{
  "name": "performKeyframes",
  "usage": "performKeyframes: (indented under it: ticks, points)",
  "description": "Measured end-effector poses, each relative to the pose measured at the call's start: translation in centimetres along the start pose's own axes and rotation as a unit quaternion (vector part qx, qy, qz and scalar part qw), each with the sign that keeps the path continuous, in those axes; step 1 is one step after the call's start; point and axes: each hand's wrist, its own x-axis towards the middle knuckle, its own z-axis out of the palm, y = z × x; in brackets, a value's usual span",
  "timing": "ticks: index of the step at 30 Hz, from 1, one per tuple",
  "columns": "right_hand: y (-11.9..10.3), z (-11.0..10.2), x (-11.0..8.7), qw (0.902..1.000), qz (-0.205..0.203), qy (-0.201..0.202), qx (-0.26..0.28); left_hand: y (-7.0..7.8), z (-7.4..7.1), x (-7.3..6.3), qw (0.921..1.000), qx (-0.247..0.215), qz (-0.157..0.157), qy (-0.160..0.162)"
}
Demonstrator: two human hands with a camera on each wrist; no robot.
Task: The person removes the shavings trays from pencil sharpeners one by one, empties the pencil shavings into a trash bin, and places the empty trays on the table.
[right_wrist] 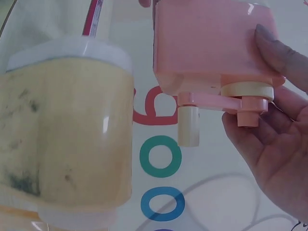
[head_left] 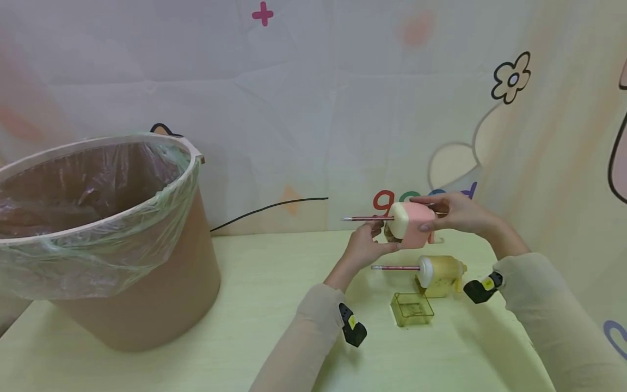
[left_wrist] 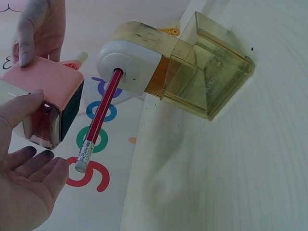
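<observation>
A pink-and-cream crank pencil sharpener [head_left: 416, 226] is held up above the table, a red pencil [head_left: 364, 219] sticking out of its front. My right hand [head_left: 455, 213] grips it at the crank end, thumb on the pink body in the right wrist view. On its clear shavings drawer [left_wrist: 47, 126] lies the thumb of my left hand [head_left: 364, 245]; the other fingers are close around the drawer, partly hidden. Below, a yellowish sharpener [head_left: 443, 276] with a white front rests on the table, holding another red pencil [left_wrist: 100, 118]. Before it sits a see-through yellow drawer [head_left: 412, 321].
A large brown bin [head_left: 142, 316] with a plastic liner [head_left: 98, 267] stands on the left of the pale table [head_left: 259, 305]. Behind is a patterned cloth [head_left: 294, 109]. A black cable [head_left: 269, 207] runs along it near the bin.
</observation>
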Motion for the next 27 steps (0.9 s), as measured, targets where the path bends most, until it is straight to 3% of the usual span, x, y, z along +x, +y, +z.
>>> performKeyframes:
  ticks: [11,27]
  points:
    - [-0.85,0.23,0.36,0.9993,-0.009,-0.026,0.024,-0.07,-0.30,-0.23,0.9985,-0.043,0.032,0.009]
    - [-0.41,0.21,0.74,0.9987,-0.025,-0.045,0.007,-0.92,-0.37,-0.19,0.9985,-0.032,0.042,0.012]
